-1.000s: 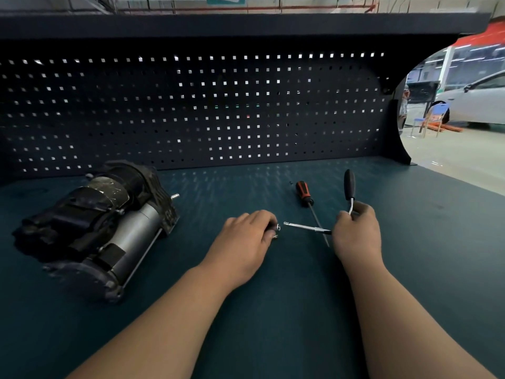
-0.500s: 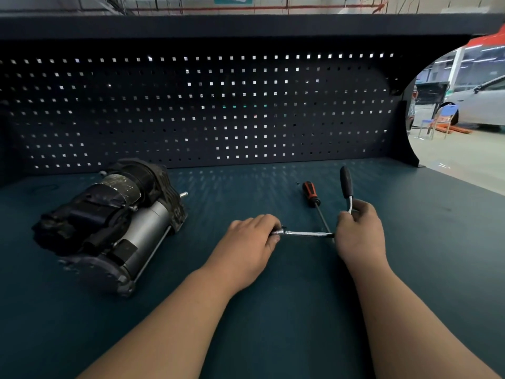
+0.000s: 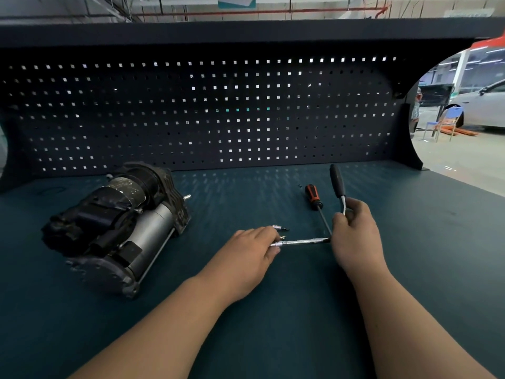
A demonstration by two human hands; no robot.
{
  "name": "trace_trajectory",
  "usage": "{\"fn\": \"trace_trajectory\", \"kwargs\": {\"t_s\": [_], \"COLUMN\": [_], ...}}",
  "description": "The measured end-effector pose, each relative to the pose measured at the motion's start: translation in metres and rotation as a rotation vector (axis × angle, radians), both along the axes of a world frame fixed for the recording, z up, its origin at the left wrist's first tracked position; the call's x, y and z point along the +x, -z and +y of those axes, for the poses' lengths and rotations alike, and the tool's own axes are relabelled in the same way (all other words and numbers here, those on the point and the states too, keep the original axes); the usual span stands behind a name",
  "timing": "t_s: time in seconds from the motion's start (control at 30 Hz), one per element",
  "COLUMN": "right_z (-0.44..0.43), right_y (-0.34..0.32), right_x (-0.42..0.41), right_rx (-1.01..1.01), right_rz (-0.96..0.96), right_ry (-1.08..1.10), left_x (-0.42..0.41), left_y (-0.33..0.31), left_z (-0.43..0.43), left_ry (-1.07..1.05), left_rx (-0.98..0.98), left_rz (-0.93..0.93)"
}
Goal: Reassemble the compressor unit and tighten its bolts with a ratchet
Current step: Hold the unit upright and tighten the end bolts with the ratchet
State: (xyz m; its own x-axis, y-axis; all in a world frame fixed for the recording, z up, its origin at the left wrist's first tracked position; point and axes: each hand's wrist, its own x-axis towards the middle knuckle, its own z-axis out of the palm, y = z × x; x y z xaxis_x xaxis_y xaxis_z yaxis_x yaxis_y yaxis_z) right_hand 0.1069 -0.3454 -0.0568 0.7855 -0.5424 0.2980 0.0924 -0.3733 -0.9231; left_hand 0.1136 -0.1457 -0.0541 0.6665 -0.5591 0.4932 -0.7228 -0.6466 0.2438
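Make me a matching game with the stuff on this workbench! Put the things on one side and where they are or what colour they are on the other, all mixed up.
Things
1. compressor unit
2. screwdriver
3. ratchet
4. small silver piece

Clues
A. gripped by the right hand
B. lying just past the fingertips of the left hand
C. lying at the far left of the bench
D. has an orange and black handle

Pairs: 1-C, 2-D, 3-A, 4-B
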Motion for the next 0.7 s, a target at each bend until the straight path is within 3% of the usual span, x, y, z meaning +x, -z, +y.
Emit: {"fn": "trace_trajectory", "kwargs": {"t_s": [0.13, 0.27, 0.57, 0.7], "right_z": [0.01, 0.027, 0.077, 0.084], "right_y": [-0.006, -0.013, -0.014, -0.014], "right_x": [-0.005, -0.011, -0.032, -0.032], "right_rx": [-0.003, -0.063, -0.003, 0.109], "right_rz": [-0.014, 0.035, -0.131, -0.15], "right_ry": [-0.08, -0.181, -0.257, -0.242], "left_x": [-0.01, -0.025, -0.054, -0.063], "left_y": [0.002, 0.009, 0.007, 0.001], "left_z": [0.014, 0.031, 0.077, 0.079], "left_ry": [-0.017, -0.024, -0.114, -0.095], "left_rx": [0.004, 0.181, -0.059, -0.323], "left_rz": [-0.006, -0.038, 0.218, 0.269]}}
